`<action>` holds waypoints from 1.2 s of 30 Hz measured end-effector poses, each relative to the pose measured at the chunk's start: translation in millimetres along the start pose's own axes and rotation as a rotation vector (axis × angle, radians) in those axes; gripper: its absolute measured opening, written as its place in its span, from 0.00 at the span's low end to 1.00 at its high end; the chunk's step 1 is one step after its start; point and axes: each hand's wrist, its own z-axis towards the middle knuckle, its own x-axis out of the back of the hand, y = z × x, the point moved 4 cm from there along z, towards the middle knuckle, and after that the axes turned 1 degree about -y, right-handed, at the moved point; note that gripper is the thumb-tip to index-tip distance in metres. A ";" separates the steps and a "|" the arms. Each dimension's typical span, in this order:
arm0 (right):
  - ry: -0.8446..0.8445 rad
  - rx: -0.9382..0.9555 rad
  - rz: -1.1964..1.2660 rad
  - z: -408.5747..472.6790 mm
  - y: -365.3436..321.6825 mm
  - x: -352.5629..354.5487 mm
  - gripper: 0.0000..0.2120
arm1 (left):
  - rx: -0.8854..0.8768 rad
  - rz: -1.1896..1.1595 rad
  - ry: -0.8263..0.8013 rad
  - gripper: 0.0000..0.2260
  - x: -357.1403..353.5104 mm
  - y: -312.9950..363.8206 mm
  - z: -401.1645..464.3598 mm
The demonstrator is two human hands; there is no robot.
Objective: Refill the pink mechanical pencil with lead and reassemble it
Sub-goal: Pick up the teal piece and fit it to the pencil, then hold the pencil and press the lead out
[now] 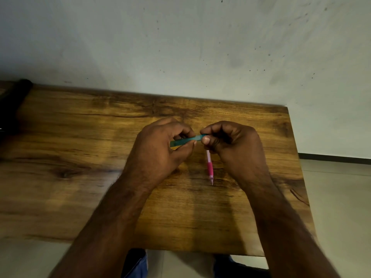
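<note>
Here we look down at our two bare hands working over a wooden table (80, 147), its top a warm brown plank with dark, streaky grain and knots. Behind it rises a pale, matte wall (180, 47) flecked with small dark spots.

Our left hand (158, 149) is curled around a slim teal case (185, 140) — a flat, translucent plastic stick, angled slightly upward to the right. The thumb presses it from below and the fingers wrap it from above, so the grasp is closed on the case.

Our right hand (230, 143) meets the case at its right end, thumb and forefinger pinching the tip there. The same hand also grips the pencil (209, 167) in its curled lower fingers. The pencil hangs nearly straight down from the fist toward us, with its top end hidden inside the hand. Its upper barrel is pale, see-through pink, its grip section is a deeper, opaque pink, and it tapers to a fine point above the tabletop — we cannot tell whether the point touches the wood.

At the table's far left edge lies a dark, rounded object (14, 101), too dim to make out. Blue cloth (136, 263) shows below the table's near edge.
</note>
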 end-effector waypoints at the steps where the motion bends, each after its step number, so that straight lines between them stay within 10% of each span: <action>1: -0.001 0.001 0.001 -0.1 -0.1 0.1 0.07 | 0.004 -0.001 0.000 0.07 0.1 0.1 0.0; 29: 0.041 -0.063 -0.681 -3.1 10.7 -14.3 0.23 | 0.531 0.270 0.054 0.09 -19.2 -18.0 -10.6; 36: 0.086 -0.267 -0.152 -2.5 17.2 -8.4 0.13 | 0.563 0.261 0.039 0.12 -18.9 -18.0 -10.5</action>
